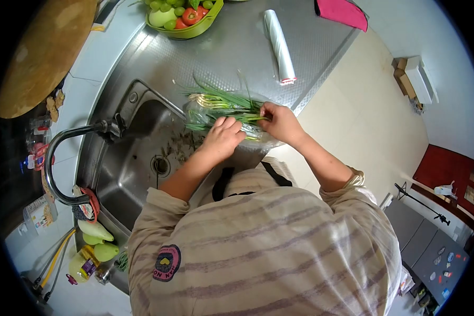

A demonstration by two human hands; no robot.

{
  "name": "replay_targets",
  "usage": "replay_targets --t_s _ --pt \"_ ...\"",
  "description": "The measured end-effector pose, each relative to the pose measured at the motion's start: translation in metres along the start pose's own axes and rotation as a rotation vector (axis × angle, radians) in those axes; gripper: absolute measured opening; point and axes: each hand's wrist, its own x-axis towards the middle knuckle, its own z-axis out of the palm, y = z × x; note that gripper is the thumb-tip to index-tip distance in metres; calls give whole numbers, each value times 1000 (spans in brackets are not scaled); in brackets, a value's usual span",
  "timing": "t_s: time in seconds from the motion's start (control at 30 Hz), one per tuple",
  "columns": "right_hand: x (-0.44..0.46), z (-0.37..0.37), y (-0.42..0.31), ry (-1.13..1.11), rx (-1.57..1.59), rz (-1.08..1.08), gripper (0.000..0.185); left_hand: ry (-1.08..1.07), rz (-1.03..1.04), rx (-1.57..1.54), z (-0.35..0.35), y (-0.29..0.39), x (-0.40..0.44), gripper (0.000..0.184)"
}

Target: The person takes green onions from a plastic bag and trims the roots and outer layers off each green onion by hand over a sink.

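A spread of green onions (221, 99) lies on a clear plastic bag (271, 139) on the steel counter, beside the sink. Their white root ends show at the left of the upper bunch. My right hand (282, 124) pinches some stalks at the right side of the lower bunch. Curled over the near part of that bunch, my left hand (224, 138) has its fingers closed on stalks, partly hidden under the knuckles.
The sink (126, 174) has dark scraps around its drain, and a curved faucet (50, 158) reaches over it. A plastic roll (280, 47), a green basket (187, 32) of produce and a pink cloth (342, 13) are farther back. An oil bottle (83, 263) stands at lower left.
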Motion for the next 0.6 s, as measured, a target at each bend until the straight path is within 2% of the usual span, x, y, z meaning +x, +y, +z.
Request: replay_targets --t_s 0.07,0.1,0.13,0.2,0.27,0.3,0.4,0.43,0.47,0.53,0.57,0.6 --pt "7 1 14 31 431 23 15 -141 -137 34 8 -3 -2 26" --pt "11 7 26 20 585 0 14 -137 -137 38 9 -3 -2 26" --pt "10 -1 19 21 583 -5 14 -110 -184 18 8 -1 0 30" --pt "5 -26 -6 -206 875 234 13 -77 -229 5 3 5 6 34" --pt "0 -34 -13 -177 912 159 15 15 -299 -232 -4 12 12 40" --pt "-3 -38 -18 -148 952 90 18 78 -269 -374 -2 10 13 41" --pt "-18 -61 -43 -87 806 -3 25 118 -232 -507 -11 15 20 42" --pt "-21 -67 -53 -21 709 -63 28 37 -338 -626 -24 23 23 38" --pt "-26 -77 -63 -22 704 -73 28 46 -337 -620 -31 26 27 38" --pt "-37 -101 -83 30 371 -99 30 -61 -456 -1013 -39 30 30 34" --pt "-42 -110 -93 64 319 -119 31 -32 -427 -1221 -38 31 31 31" --pt "-48 -117 -101 63 314 -130 31 -22 -425 -1216 -39 33 30 31"
